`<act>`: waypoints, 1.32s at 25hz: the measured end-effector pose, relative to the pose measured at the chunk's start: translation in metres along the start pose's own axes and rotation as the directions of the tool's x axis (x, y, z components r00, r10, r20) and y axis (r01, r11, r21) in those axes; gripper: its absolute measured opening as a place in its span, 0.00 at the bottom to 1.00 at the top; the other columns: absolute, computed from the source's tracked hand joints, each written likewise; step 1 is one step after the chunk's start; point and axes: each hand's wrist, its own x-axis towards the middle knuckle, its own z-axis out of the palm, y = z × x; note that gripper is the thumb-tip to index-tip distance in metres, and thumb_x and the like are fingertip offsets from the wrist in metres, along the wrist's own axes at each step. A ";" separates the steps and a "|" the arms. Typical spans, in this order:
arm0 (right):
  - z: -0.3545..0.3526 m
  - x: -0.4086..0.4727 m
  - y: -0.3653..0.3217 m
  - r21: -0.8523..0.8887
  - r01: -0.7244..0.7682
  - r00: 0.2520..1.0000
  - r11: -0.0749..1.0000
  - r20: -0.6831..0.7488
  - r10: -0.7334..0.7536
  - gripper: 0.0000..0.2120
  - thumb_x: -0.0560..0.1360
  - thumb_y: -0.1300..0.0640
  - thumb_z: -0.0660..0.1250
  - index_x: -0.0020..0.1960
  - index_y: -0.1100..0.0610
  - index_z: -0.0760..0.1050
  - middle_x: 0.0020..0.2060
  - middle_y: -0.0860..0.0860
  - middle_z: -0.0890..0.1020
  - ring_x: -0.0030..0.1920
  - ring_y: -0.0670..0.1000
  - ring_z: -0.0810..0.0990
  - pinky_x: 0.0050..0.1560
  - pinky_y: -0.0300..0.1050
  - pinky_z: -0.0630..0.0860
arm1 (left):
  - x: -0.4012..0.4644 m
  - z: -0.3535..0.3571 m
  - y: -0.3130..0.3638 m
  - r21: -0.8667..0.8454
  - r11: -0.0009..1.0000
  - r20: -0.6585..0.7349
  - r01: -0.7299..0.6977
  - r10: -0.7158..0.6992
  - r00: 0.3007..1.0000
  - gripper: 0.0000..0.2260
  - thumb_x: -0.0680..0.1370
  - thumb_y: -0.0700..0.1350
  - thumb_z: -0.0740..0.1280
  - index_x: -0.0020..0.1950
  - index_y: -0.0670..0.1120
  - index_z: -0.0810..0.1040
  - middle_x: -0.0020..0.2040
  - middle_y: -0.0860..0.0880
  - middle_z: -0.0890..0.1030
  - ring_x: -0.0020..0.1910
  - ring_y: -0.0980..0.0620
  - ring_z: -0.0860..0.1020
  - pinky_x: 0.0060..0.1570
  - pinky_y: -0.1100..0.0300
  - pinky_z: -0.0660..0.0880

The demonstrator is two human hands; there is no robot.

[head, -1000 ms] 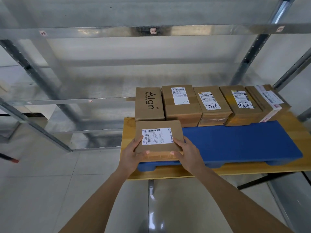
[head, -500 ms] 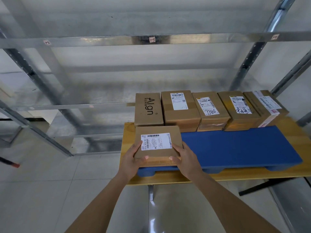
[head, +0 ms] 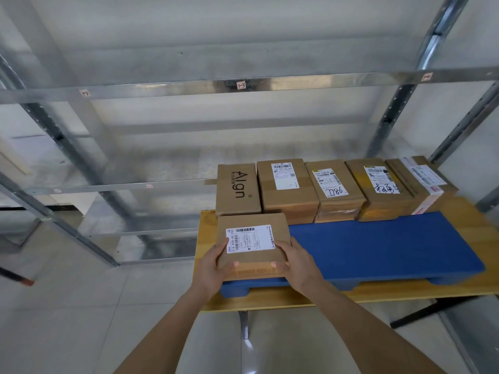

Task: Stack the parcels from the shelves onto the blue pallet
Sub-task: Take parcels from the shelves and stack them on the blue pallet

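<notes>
1. Both forearms reach forward from the bottom edge over the pale tiled floor (head: pixel 67 319).
2. The left hand (head: pixel 212 268) grips the left end of a labelled cardboard parcel (head: pixel 252 247), fingers on its top and side, thumb on the near face.
3. The right hand (head: pixel 298 265) grips the parcel's right end the same way, thumb tip on the near face.
4. The parcel sits at the left end of the blue pallet (head: pixel 378 249), white shipping label facing up.
5. The pallet lies lengthwise on a wooden table (head: pixel 472 288); its right part is bare.
6. Along the pallet's far edge stands a row of five parcels: an "Align" box (head: pixel 237 193), a box with a white label (head: pixel 286 190), a box marked 786 (head: pixel 334 194), a box with handwriting (head: pixel 378 190), and a taped box (head: pixel 421 182) at the right end.
7. Behind and to the left stands metal shelving (head: pixel 162 90) with small tags on its rails.
</notes>
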 end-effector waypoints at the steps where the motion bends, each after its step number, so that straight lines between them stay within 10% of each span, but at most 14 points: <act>1: -0.001 0.001 0.001 -0.003 0.002 1.000 1.000 0.001 -0.002 0.27 0.79 0.50 0.69 0.76 0.46 0.65 0.68 0.49 0.71 0.64 0.52 0.74 0.65 0.53 0.76 | 0.000 0.001 0.000 -0.004 1.000 -0.005 0.006 -0.006 1.000 0.29 0.76 0.46 0.73 0.75 0.55 0.67 0.64 0.56 0.74 0.61 0.54 0.74 0.63 0.59 0.74; 15: -0.035 -0.018 0.011 -0.044 -0.042 0.994 0.998 0.101 0.046 0.34 0.81 0.43 0.65 0.81 0.39 0.51 0.83 0.50 0.47 0.79 0.59 0.61 0.75 0.58 0.65 | -0.011 -0.014 0.022 0.187 0.982 -0.046 0.001 0.008 0.999 0.30 0.76 0.61 0.69 0.77 0.61 0.62 0.76 0.52 0.67 0.74 0.48 0.66 0.71 0.46 0.68; 23: -0.186 -0.094 -0.016 -0.205 -0.014 0.997 0.979 -0.083 -0.003 0.31 0.81 0.39 0.62 0.81 0.39 0.54 0.82 0.44 0.53 0.80 0.52 0.59 0.72 0.57 0.68 | -0.034 -0.049 0.161 0.428 0.851 0.033 -0.304 0.322 0.946 0.33 0.75 0.66 0.65 0.78 0.60 0.60 0.81 0.58 0.50 0.78 0.50 0.59 0.72 0.42 0.64; 33: -0.320 -0.275 -0.030 -0.339 -0.306 0.916 0.890 -0.358 0.179 0.35 0.78 0.33 0.62 0.81 0.40 0.56 0.82 0.43 0.51 0.78 0.53 0.63 0.71 0.55 0.70 | -0.105 -0.010 0.314 0.306 0.654 0.303 -0.692 0.622 0.722 0.32 0.76 0.65 0.65 0.78 0.57 0.63 0.80 0.54 0.58 0.77 0.50 0.61 0.73 0.47 0.63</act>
